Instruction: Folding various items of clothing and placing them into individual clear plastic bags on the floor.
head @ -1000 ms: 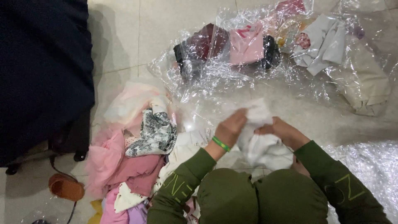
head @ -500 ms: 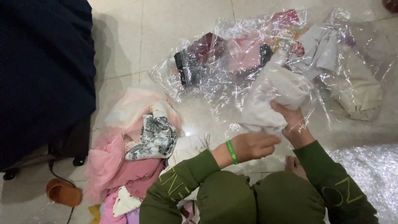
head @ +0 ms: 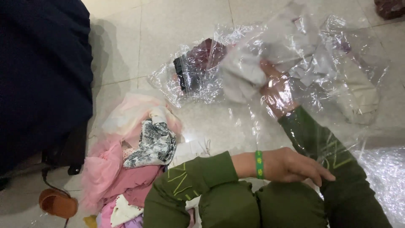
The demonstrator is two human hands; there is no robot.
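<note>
This looks like a room in a home: a pale tiled floor [head: 177, 38], a heap of pink and patterned clothes [head: 135, 164] lying straight on it, a dark bed or sofa [head: 42, 76] just left of the heap, and clear plastic bags [head: 295, 71] of folded garments beyond the heap.

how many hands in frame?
2. Left hand, with a green wristband, rests open near the knees. Right hand is inside the clear plastic bag, on a white garment.
</note>
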